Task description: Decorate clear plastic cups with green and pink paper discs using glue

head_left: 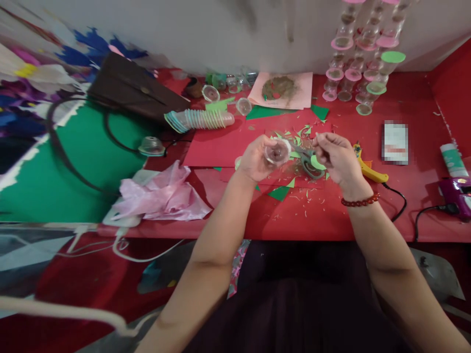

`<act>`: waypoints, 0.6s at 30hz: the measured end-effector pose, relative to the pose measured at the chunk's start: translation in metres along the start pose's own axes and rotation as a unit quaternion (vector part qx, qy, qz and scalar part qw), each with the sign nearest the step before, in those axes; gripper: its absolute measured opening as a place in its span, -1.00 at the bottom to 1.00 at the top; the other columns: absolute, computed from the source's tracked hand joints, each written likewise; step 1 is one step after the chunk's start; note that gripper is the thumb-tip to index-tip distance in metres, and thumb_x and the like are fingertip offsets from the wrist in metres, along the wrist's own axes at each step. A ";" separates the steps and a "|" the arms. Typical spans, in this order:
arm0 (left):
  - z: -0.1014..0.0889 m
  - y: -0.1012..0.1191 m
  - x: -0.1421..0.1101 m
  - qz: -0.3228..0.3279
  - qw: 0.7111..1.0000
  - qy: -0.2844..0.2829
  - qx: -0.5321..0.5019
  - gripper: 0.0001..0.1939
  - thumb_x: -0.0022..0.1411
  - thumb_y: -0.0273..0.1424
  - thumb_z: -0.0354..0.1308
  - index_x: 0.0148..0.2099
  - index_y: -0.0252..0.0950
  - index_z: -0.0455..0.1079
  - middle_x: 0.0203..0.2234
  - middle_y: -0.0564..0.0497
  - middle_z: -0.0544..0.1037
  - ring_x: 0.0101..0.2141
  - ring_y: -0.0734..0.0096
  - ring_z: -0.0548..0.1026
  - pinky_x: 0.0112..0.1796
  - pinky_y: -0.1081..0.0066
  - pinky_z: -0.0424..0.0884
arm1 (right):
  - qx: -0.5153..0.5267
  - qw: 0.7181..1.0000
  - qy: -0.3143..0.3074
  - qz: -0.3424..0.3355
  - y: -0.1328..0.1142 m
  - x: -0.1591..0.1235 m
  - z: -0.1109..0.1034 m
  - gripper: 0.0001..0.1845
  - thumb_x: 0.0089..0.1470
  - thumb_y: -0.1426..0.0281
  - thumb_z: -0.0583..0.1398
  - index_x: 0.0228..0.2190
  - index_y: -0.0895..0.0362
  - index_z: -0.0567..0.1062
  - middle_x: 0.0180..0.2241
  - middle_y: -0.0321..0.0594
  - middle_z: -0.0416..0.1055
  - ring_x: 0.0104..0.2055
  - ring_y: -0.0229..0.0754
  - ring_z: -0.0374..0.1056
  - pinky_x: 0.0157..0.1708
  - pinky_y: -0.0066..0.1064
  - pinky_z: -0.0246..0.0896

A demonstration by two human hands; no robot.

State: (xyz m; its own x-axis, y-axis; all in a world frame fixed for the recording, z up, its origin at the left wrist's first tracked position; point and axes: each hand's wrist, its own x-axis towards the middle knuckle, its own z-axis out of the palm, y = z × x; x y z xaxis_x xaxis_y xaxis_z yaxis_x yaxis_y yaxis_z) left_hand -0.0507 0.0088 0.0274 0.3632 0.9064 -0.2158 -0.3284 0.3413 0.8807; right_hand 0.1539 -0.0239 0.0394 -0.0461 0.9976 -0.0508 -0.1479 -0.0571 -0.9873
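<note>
My left hand (255, 159) is closed round a small clear plastic cup (277, 151), its mouth turned toward me. My right hand (336, 156) is closed, fingers pinched near a light green paper disc (317, 162) at its palm side; whether it grips the disc I cannot make out. Grey-handled scissors (306, 161) lie on the red table (331, 215) between the hands. Green paper scraps (281, 192) are scattered around them.
A yellow glue gun (368, 169) with a black cord lies right of my right hand. A row of nested clear cups (200, 119), pink plastic (162, 196), a brown pouch (134, 88), stacked cup columns (362, 54), a pink sheet (281, 89) and a purple device (456, 189) surround the work spot.
</note>
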 end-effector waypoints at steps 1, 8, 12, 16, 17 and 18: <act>0.001 0.000 0.001 -0.003 1.000 0.005 0.005 -0.73 0.14 -0.19 0.20 -0.45 -0.29 0.49 -0.63 0.01 0.43 -0.64 0.55 0.29 -0.66 0.50 0.04 | -0.047 0.999 0.001 -0.007 0.004 0.001 0.000 -0.69 0.25 0.23 0.32 -0.49 0.09 0.50 -0.60 -0.38 0.32 -0.59 -0.38 0.15 -0.59 -0.49 0.00; 0.009 -0.003 0.003 0.043 0.996 0.066 0.033 -0.72 0.18 -0.17 0.24 -0.43 -0.27 0.44 -0.51 0.05 0.48 -0.64 0.64 0.19 -0.65 0.48 -0.10 | -0.263 0.959 0.024 -0.101 0.033 -0.001 0.018 -0.80 0.18 0.53 0.22 -0.35 0.09 0.66 -0.31 -0.19 0.67 -0.25 -0.11 0.57 -0.17 -0.27 0.42; 0.014 -0.010 0.002 0.067 0.990 0.104 0.069 -0.70 0.25 -0.12 0.23 -0.36 -0.24 0.45 -0.43 0.03 0.54 -0.55 0.57 0.36 -0.59 0.51 0.13 | -0.229 0.969 0.020 -0.085 0.030 -0.004 0.023 -0.85 0.33 0.38 0.18 -0.20 0.10 0.58 -0.34 -0.19 0.62 -0.28 -0.15 0.56 -0.22 -0.32 0.41; 0.021 -0.024 0.000 0.132 0.979 0.108 0.114 -0.69 0.29 -0.07 0.23 -0.29 -0.21 0.49 -0.38 0.02 0.56 -0.44 0.47 0.47 -0.46 0.48 0.32 | -0.257 0.965 0.006 -0.059 0.028 -0.005 0.026 -0.77 0.30 0.21 0.28 -0.34 0.06 0.44 -0.51 -0.30 0.46 -0.47 -0.21 0.39 -0.41 -0.39 0.23; 0.022 -0.027 0.000 0.158 0.973 0.109 0.130 -0.69 0.28 -0.07 0.23 -0.29 -0.20 0.51 -0.37 0.02 0.56 -0.43 0.46 0.46 -0.45 0.47 0.34 | -0.288 0.955 0.007 -0.066 0.028 -0.005 0.027 -0.74 0.30 0.25 0.26 -0.41 0.06 0.40 -0.53 -0.30 0.43 -0.48 -0.22 0.36 -0.42 -0.39 0.19; 0.022 -0.030 0.000 0.183 0.966 0.111 0.147 -0.69 0.27 -0.06 0.23 -0.29 -0.20 0.52 -0.38 0.03 0.55 -0.42 0.45 0.46 -0.44 0.46 0.34 | -0.323 0.943 0.009 -0.077 0.028 -0.005 0.028 -0.73 0.31 0.30 0.22 -0.45 0.06 0.38 -0.55 -0.29 0.41 -0.48 -0.22 0.34 -0.41 -0.38 0.15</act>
State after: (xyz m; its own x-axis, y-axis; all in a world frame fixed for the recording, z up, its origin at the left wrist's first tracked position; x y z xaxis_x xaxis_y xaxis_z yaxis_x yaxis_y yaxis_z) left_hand -0.0213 -0.0070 0.0100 0.0628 0.9951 0.0759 -0.1259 -0.0675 0.9897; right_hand 0.1228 -0.0319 0.0164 -0.0551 0.9931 0.1040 0.4810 0.1176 -0.8688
